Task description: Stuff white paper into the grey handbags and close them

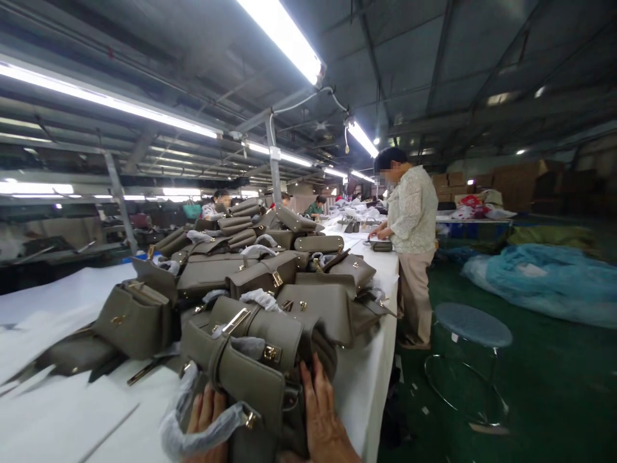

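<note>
Resting at the tabletop's (pixel 72 411) near edge, the olive leather handbag (pixel 250 386) is clasped by both hands, left hand (pixel 206 415) and right hand (pixel 322 418); judged light, soft-sided, best held by its body.

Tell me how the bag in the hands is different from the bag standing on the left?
The held bag lies tipped among the pile with clear plastic on it; the left bag stands upright and apart, showing no plastic. Left hand and right hand grip the first; nobody touches the second. Both are grey-green with gold clasps.
</note>
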The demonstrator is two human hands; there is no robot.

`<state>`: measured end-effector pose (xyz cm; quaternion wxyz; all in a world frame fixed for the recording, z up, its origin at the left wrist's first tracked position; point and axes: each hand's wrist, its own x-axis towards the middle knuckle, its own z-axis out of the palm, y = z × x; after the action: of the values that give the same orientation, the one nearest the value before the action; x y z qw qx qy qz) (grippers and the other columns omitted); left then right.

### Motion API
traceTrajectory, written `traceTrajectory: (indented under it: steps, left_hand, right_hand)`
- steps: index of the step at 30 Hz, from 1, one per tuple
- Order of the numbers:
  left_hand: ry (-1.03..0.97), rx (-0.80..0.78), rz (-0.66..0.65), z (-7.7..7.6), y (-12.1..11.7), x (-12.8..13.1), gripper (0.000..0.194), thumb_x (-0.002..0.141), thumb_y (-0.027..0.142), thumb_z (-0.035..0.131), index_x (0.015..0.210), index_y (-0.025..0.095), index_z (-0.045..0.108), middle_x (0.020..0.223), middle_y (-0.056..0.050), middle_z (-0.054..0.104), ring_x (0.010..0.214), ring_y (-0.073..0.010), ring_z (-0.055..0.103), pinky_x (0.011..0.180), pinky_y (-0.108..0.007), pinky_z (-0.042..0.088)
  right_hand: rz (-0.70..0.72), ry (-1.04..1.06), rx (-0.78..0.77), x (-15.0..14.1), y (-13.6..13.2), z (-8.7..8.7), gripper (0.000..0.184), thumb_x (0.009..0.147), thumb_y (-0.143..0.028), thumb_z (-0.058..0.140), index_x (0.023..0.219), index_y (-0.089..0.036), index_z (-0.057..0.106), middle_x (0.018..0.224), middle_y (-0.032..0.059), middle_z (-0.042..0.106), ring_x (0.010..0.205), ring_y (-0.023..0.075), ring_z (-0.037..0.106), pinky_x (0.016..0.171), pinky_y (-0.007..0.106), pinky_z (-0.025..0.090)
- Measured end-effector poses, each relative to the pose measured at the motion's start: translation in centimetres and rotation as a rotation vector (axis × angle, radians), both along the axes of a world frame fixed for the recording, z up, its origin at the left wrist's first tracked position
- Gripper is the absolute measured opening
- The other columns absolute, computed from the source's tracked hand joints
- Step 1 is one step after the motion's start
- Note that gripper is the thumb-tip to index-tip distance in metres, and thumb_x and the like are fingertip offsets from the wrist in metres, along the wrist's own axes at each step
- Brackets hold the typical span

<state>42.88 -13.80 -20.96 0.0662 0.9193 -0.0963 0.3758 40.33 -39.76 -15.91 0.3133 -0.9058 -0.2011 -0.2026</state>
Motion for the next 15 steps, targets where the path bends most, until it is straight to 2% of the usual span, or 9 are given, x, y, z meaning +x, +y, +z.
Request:
traceTrajectory:
  steps: [2,3,5,7,9,11,13,15]
  left_hand:
    - [-0.026,0.058,-0.031,0.9,-0.9,-0.3,0.068,0.062,0.046,0.063,0.119,0.009,0.055,0.133,-0.022,0.047,0.132,-0.0462,0.031,0.11,-0.061,0.025]
    - [-0.027,0.069,-0.034,1.4,-1.3,-0.7,0.086,0.056,0.053,0.066,0.126,0.006,0.047,0.139,-0.025,0.038,0.135,-0.0471,0.023,0.111,-0.061,0.022]
    - [-0.002,0.076,-0.022,2.3,-1.8,-1.6,0.114,0.048,0.065,0.067,0.136,0.003,0.03,0.146,-0.03,0.022,0.138,-0.0479,0.012,0.111,-0.062,0.02]
    - [0.056,0.072,0.001,2.9,-1.8,-2.8,0.13,0.042,0.071,0.068,0.142,0.004,0.017,0.148,-0.032,0.012,0.138,-0.0495,0.009,0.108,-0.064,0.025]
    - [0.128,0.065,0.012,3.1,-1.2,-3.9,0.138,0.041,0.074,0.069,0.145,0.008,0.006,0.151,-0.03,0.006,0.137,-0.0504,0.01,0.103,-0.063,0.033]
    - [0.188,0.058,0.008,2.9,-0.4,-5.0,0.137,0.046,0.073,0.068,0.146,0.013,-0.004,0.152,-0.027,0.003,0.136,-0.05,0.014,0.099,-0.062,0.039]
    - [0.223,0.054,-0.024,2.8,0.0,-6.0,0.131,0.054,0.069,0.067,0.146,0.017,-0.01,0.153,-0.025,0.002,0.136,-0.0491,0.016,0.098,-0.061,0.041]
    - [0.216,0.021,-0.032,2.6,-0.1,-6.5,0.125,0.059,0.064,0.066,0.146,0.018,-0.012,0.153,-0.023,0.003,0.137,-0.0483,0.016,0.1,-0.061,0.04]
  right_hand:
    - [0.096,0.113,-0.015,0.3,-0.7,1.7,0.115,0.067,-0.036,0.075,0.148,-0.019,-0.006,0.154,0.0134,-0.01,0.14,0.0383,-0.001,0.11,0.058,0.023]
    - [0.12,0.148,-0.012,0.3,-0.9,2.5,0.116,0.066,-0.038,0.075,0.148,-0.015,-0.005,0.154,0.014,-0.013,0.14,0.0369,-0.007,0.112,0.058,0.018]
    - [0.122,0.168,0.023,-0.2,-1.1,3.4,0.111,0.07,-0.039,0.071,0.148,-0.01,-0.002,0.154,0.0145,-0.013,0.141,0.033,-0.012,0.114,0.055,0.011]
    - [0.116,0.151,0.076,-1.2,-1.2,3.5,0.11,0.07,-0.045,0.07,0.149,-0.008,0.002,0.155,0.0157,-0.008,0.141,0.0324,-0.012,0.115,0.054,0.01]
    - [0.177,0.131,0.138,-2.3,-1.6,2.8,0.113,0.066,-0.056,0.071,0.149,-0.009,0.009,0.155,0.018,0.003,0.142,0.0346,-0.003,0.114,0.055,0.013]
    - [0.209,0.058,0.256,-3.3,-2.4,2.0,0.109,0.065,-0.064,0.069,0.148,-0.014,0.018,0.153,0.0177,0.014,0.141,0.0362,0.008,0.113,0.057,0.017]
    - [0.094,-0.06,0.459,-3.3,-3.5,1.8,0.095,0.072,-0.062,0.065,0.146,-0.02,0.023,0.153,0.0142,0.018,0.141,0.0344,0.015,0.113,0.057,0.019]
    - [-0.104,-0.117,0.722,-2.0,-5.0,2.3,0.09,0.075,-0.059,0.063,0.146,-0.023,0.02,0.153,0.0118,0.018,0.14,0.0322,0.018,0.112,0.055,0.022]
